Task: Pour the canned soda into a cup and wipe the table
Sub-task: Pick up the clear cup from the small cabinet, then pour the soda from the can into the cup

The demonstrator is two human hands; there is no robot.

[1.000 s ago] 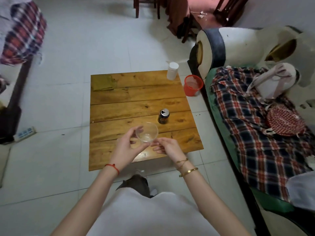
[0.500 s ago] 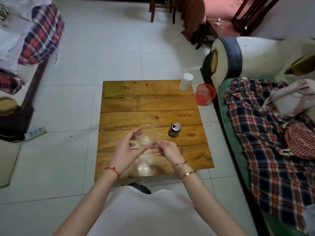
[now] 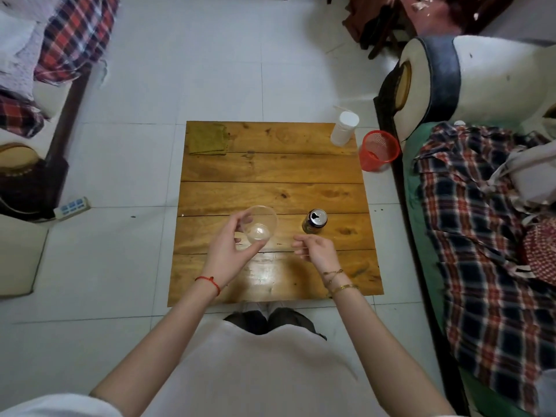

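My left hand (image 3: 230,246) holds a clear plastic cup (image 3: 261,224) by its side, above the near middle of the wooden table (image 3: 270,173). The cup is empty and its mouth faces up toward me. An opened soda can (image 3: 315,221) stands upright on the table to the right of the cup. My right hand (image 3: 316,249) hovers just in front of the can with fingers loosely curled, apart from the cup, holding nothing I can make out. A folded olive-green cloth (image 3: 207,139) lies at the table's far left corner.
A stack of white cups (image 3: 344,127) stands at the table's far right corner. A red mesh bin (image 3: 379,150) sits on the floor beside it. A sofa with a plaid blanket (image 3: 481,224) runs along the right. A power strip (image 3: 72,204) lies on the floor at left.
My right hand has let go of the cup and moved right, toward the can. My left hand keeps the cup. The camera view has tilted further downward.
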